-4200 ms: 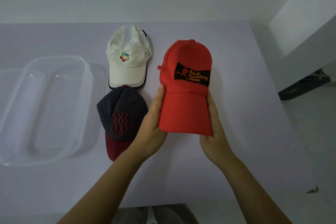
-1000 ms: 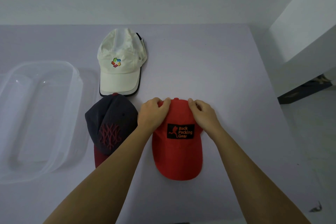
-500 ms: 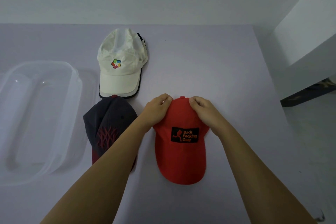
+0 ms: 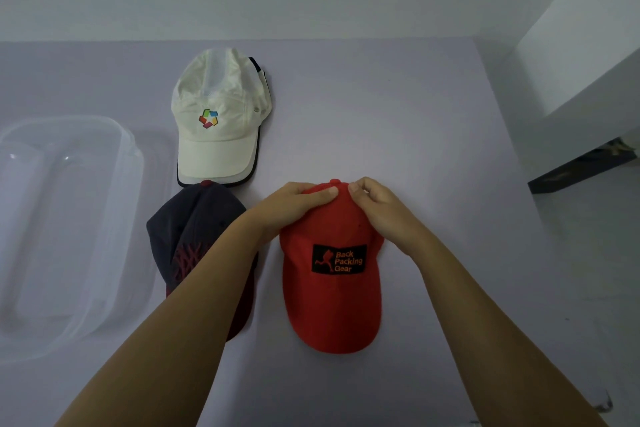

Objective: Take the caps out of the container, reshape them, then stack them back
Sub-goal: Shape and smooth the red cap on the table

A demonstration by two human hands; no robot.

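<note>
both grips, left hand point(image 4: 294, 203) and right hand point(image 4: 377, 204), pinch the red cap point(image 4: 332, 288) crown, forearms angled inward

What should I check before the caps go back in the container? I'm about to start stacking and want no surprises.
1. Red cap flat on the table, brim toward the person: ok.
2. Its crown fully shaped: cannot tell; left hand and right hand pinch its top.
3. Clear container has nothing in it: ok.
4. White cap set out, another cap's edge showing beneath: ok.
5. Dark cap reachable: ok, though the left forearm crosses it.
6. Both hands free for lifting: not ok, each grip is on the red cap.
</note>
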